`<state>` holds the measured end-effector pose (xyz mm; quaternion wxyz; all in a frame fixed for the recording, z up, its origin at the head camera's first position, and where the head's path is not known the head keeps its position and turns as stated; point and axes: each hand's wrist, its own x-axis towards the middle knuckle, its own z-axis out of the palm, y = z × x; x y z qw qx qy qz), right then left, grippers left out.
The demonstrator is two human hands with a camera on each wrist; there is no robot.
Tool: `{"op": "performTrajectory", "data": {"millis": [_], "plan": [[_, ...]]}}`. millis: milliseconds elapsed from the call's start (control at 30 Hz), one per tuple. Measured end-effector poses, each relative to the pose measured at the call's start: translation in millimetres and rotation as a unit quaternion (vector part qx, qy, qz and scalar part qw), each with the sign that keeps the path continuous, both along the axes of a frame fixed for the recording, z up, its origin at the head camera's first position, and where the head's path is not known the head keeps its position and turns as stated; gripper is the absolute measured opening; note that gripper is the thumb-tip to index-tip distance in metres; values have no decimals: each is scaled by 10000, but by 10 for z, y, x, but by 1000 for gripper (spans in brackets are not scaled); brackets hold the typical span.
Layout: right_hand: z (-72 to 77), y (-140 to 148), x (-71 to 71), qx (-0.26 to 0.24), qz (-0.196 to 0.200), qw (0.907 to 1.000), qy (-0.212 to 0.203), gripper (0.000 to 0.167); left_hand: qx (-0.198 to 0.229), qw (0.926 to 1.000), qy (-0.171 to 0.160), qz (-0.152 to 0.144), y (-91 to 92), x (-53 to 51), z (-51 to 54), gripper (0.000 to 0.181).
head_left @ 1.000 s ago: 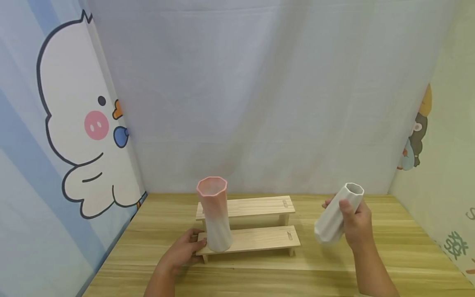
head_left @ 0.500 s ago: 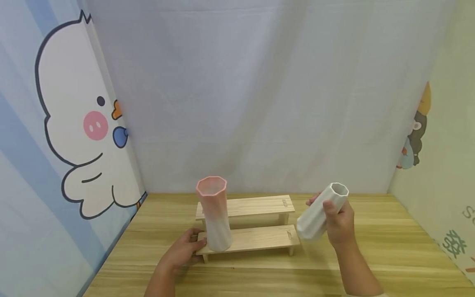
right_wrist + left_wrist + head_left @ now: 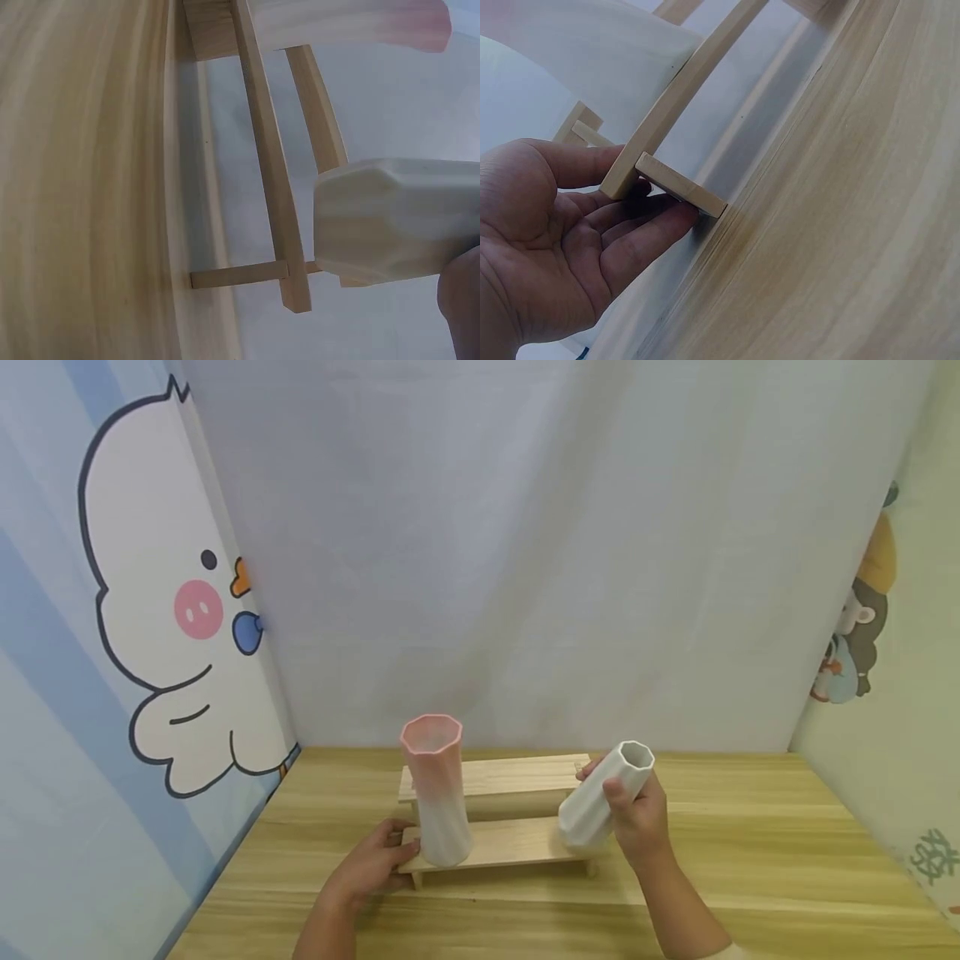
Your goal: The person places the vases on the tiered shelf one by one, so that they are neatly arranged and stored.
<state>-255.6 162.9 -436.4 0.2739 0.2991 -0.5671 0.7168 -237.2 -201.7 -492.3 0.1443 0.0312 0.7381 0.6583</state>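
A pink-and-white fluted vase (image 3: 442,802) stands upright at the left end of the lower plank of a two-step wooden stand (image 3: 510,843). My left hand (image 3: 371,864) grips that end of the stand; in the left wrist view its thumb lies on the plank (image 3: 671,97) and its fingers reach under it, against the leg (image 3: 682,185). My right hand (image 3: 641,822) holds a white fluted vase (image 3: 600,802), tilted with its mouth up and to the right. The vase's base (image 3: 352,217) is over the right end of the lower plank; whether they touch, I cannot tell.
The upper plank (image 3: 517,777) runs behind the lower one. The stand rests on a wood-grain table (image 3: 742,835). A pale cloth (image 3: 480,568) hangs along the back, with printed cartoon panels at left (image 3: 150,610) and right (image 3: 900,760).
My right hand has carried the white vase leftward, from beside the stand to over the right end of its lower plank. The left hand and the pink-and-white vase have stayed put.
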Motion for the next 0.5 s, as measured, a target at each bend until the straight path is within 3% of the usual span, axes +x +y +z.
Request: {"op": "performTrajectory", "data": {"millis": [233, 500], "plan": [[-65, -95, -11, -159, 145, 9996, 172, 41, -7, 10000, -15, 4, 5, -2, 16, 56], [-72, -132, -14, 82, -49, 9999, -122, 40, 52, 10000, -48, -19, 1, 1, 5, 54]]}}
